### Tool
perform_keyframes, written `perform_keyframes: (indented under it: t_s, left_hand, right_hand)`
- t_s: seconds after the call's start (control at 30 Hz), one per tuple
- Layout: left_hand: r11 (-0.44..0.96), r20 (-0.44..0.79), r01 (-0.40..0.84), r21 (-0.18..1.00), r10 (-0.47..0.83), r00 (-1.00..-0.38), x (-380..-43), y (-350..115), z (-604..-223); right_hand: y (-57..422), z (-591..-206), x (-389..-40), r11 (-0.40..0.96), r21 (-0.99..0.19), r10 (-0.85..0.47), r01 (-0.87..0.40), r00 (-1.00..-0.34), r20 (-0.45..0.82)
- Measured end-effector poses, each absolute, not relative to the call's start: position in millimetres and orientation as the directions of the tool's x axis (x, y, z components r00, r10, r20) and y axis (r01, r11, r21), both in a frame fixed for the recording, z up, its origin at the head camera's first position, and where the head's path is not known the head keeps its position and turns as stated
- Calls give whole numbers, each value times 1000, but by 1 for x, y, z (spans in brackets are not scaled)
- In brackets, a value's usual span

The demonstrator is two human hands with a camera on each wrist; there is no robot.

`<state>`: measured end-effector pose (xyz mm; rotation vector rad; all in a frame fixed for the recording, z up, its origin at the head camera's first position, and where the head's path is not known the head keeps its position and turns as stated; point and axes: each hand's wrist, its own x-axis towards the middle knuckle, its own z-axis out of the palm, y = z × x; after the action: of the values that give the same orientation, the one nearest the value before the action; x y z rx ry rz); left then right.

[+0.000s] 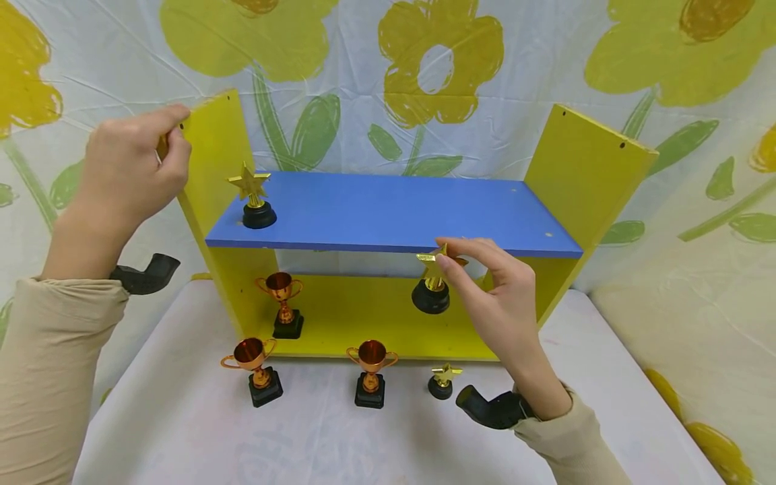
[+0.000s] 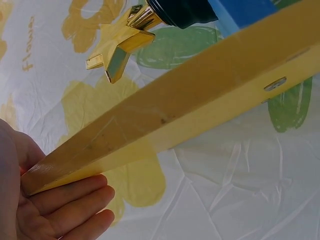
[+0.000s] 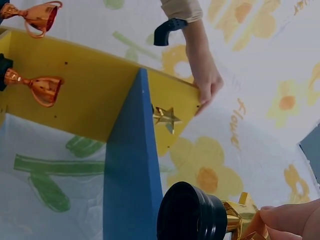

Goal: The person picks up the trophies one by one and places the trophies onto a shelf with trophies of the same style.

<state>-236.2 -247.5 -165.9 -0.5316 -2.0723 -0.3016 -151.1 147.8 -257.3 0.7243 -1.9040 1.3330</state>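
My left hand (image 1: 130,165) grips the top front corner of the shelf's yellow left side panel (image 1: 212,148), thumb on one side and fingers on the other in the left wrist view. My right hand (image 1: 503,303) pinches a gold star trophy (image 1: 431,298) by its star, between thumb and fingers. Its round black base hangs downward, in front of the blue upper board (image 1: 388,209) and below its front edge. Another gold star trophy (image 1: 259,214) stands upright at the left end of that board. In the right wrist view, the held trophy's black base (image 3: 192,212) overlaps the blue board's edge.
One copper cup trophy (image 1: 287,323) stands on the yellow lower board (image 1: 358,316), at its left. On the white table (image 1: 315,444) in front are two more copper cups (image 1: 265,384) and a small star trophy (image 1: 440,386). The yellow right panel (image 1: 588,168) rises opposite.
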Motion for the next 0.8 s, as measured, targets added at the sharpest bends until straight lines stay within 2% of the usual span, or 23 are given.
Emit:
perform_keyframes:
  t_s: [0.2,0.43,0.67,0.8]
  left_hand:
    - [865,859,502,-11,265,-439,-237,-247,-167]
    - [849,842,526,56,243,-482,-235,-244,-164]
    - [847,853,528,-65,321,-411,-236,-242,-163]
    - [856,843,513,-66,323,-431,-236,-241,-161]
  right_hand:
    - [145,-253,-153,293,-545,-57,-786,-583,811]
    - [143,-246,-154,319,-540,-47,-779,-582,811]
    - [142,-240,-155,335,-541,-42,-772,-585,810]
    - [141,-239,-158,336,-541,-43,-771,-586,809]
